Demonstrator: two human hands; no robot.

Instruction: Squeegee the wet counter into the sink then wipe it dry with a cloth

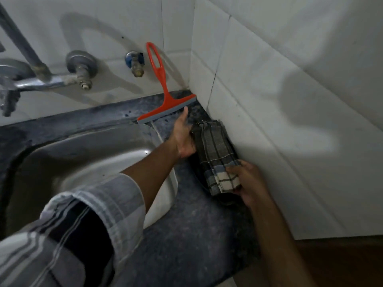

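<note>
An orange squeegee (163, 90) with a grey blade leans against the tiled back wall, its blade resting on the dark granite counter (192, 230) behind the steel sink (87, 156). A folded checked cloth (217, 154) lies on the counter along the right wall. My left hand (183, 137) grips the cloth's left side near its far end, thumb pointing toward the squeegee blade. My right hand (246, 181) pinches the cloth's near end, which is lighter in colour.
A metal tap (41, 79) with two wall valves juts out over the sink at the left. A small blue-capped valve (134, 63) sits on the wall beside the squeegee handle. White tiled walls (290, 100) meet in the corner. The counter's front edge is at lower right.
</note>
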